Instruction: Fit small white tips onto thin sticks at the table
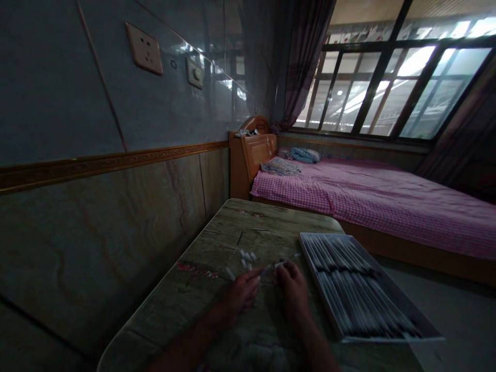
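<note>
My left hand (241, 295) and my right hand (291, 290) rest close together on the table (217, 243). Between their pinched fingertips they hold a thin pen-like stick (271, 267), one hand at each end. Just beyond the fingers lie several small white caps (247, 257) loose on the tabletop. To the right of my right hand sits a flat white tray (422, 320) filled with several long thin sticks (349, 284) laid side by side.
A tiled wall with a socket (144, 48) and a dial switch (195, 73) runs along the left. Behind the table stands a bed with a pink checked sheet (380, 201), a wooden headboard (251, 150) and a barred window (387, 88).
</note>
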